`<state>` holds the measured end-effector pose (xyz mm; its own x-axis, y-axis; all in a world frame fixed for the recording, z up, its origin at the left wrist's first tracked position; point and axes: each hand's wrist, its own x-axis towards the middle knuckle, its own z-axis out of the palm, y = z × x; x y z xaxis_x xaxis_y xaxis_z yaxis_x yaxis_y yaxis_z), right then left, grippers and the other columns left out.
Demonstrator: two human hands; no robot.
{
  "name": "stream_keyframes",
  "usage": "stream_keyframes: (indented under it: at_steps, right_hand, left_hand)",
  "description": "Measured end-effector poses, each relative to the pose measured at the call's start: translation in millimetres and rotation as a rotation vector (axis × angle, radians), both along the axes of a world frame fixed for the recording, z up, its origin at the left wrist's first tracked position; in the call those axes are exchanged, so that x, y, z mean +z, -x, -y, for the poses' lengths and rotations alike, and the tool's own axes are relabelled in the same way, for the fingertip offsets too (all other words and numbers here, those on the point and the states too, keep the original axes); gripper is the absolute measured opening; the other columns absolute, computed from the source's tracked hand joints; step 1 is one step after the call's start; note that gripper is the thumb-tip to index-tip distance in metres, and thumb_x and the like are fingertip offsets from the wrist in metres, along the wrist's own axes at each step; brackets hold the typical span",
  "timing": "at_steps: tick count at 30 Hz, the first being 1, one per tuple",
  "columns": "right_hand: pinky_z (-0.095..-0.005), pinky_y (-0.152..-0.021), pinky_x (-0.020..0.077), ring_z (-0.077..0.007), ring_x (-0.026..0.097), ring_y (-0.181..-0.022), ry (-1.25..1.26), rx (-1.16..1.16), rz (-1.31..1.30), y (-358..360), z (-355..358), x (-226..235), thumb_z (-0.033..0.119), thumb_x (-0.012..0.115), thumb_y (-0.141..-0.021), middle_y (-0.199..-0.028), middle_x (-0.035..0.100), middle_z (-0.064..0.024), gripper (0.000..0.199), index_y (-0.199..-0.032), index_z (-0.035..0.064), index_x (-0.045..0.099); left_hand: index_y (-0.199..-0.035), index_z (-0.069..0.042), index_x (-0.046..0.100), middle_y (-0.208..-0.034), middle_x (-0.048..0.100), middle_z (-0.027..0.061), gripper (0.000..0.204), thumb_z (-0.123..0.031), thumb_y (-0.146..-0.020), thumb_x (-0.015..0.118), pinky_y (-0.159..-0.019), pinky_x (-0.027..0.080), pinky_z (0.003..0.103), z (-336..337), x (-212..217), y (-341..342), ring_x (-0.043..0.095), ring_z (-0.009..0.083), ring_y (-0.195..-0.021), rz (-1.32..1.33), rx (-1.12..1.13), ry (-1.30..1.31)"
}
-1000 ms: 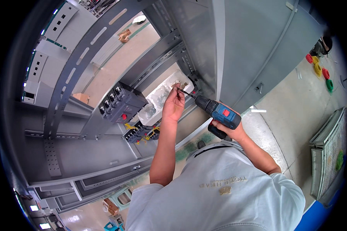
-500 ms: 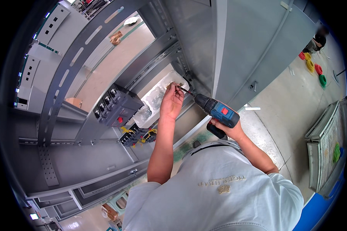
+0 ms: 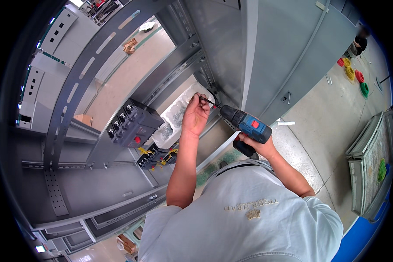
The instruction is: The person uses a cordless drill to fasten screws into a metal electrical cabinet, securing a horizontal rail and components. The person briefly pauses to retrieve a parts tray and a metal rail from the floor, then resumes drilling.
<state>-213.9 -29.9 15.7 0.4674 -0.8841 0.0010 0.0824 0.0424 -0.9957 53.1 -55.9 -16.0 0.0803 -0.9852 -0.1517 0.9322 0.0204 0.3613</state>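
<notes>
My right hand is wrapped round the grip of a blue and black cordless drill, which points up and to the left. A long thin driver bit sticks out of its chuck. At the tip of the bit, my left hand is closed in a pinch; what lies between its fingertips is too small to make out. Beneath that hand lies a white foam tray with small metal hardware in its hollows. Left of the tray, a dark circuit breaker with a red button is mounted on the cabinet frame.
Grey slotted rails of the cabinet rise at the left. A grey door panel stands at upper right. Below the breaker are smaller black devices with yellow wires. Coloured wire coils and a seated person are far right.
The view has shifted slightly. Both hands and the drill stay almost where they were, with the bit still at my left fingertips.
</notes>
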Motion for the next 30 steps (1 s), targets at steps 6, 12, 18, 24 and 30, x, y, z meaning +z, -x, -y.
stream_keyframes:
  at_steps: [6, 12, 18, 24, 30]
  right_hand:
    - [-0.0274, -0.086, 0.0511, -0.0108, 0.064, -0.089, 0.036, 0.014, -0.021, 0, 6, -5, 0.001, 0.074, -0.078, -0.098, 0.067, -0.0029, 0.059, -0.134, 0.0023, 0.055]
    - [-0.0283, -0.094, 0.0472, -0.0127, 0.061, -0.099, 0.108, -0.063, 0.001, -21, 21, -7, 0.003, 0.076, -0.076, -0.116, 0.067, -0.0092, 0.063, -0.135, 0.0028, 0.054]
    - [-0.0274, -0.088, 0.0502, -0.0091, 0.06, -0.091, 0.232, -0.148, 0.104, -58, 44, -17, 0.002, 0.077, -0.079, -0.105, 0.068, -0.0055, 0.061, -0.135, 0.0011, 0.053]
    - [-0.0254, -0.083, 0.0513, -0.007, 0.06, -0.085, 0.164, -0.13, 0.173, -76, 61, -18, 0.004, 0.078, -0.079, -0.099, 0.068, -0.0025, 0.062, -0.135, 0.0005, 0.053]
    - [-0.0256, -0.08, 0.0528, -0.0066, 0.061, -0.083, 0.154, -0.122, 0.225, -84, 68, -29, 0.004, 0.078, -0.08, -0.098, 0.068, -0.0023, 0.061, -0.135, -0.0005, 0.053]
  left_hand:
    - [-0.101, -0.008, 0.063, -0.094, 0.061, 0.0015, 0.013, -0.021, -0.099, 0.061, -0.065, 0.046, 0.021, 5, 4, -3, 0.054, 0.0084, -0.08, 0.188, 0.026, -0.02]
    - [-0.103, -0.005, 0.063, -0.082, 0.056, -0.0014, 0.021, -0.026, -0.098, 0.064, -0.056, 0.037, 0.02, 37, 15, -5, 0.046, 0.0068, -0.068, 0.205, 0.07, -0.082]
    - [-0.106, -0.003, 0.063, -0.072, 0.048, -0.0034, 0.024, -0.026, -0.099, 0.061, -0.051, 0.031, 0.021, 76, 34, -15, 0.041, 0.0067, -0.062, 0.226, 0.169, -0.028]
    - [-0.112, -0.001, 0.063, -0.073, 0.048, -0.003, 0.023, -0.019, -0.098, 0.058, -0.05, 0.032, 0.021, 92, 40, -24, 0.042, 0.0077, -0.061, 0.185, 0.189, -0.023]
    - [-0.113, -0.001, 0.063, -0.074, 0.048, -0.0028, 0.024, -0.018, -0.098, 0.057, -0.049, 0.032, 0.021, 98, 37, -25, 0.041, 0.0082, -0.059, 0.144, 0.207, -0.056]
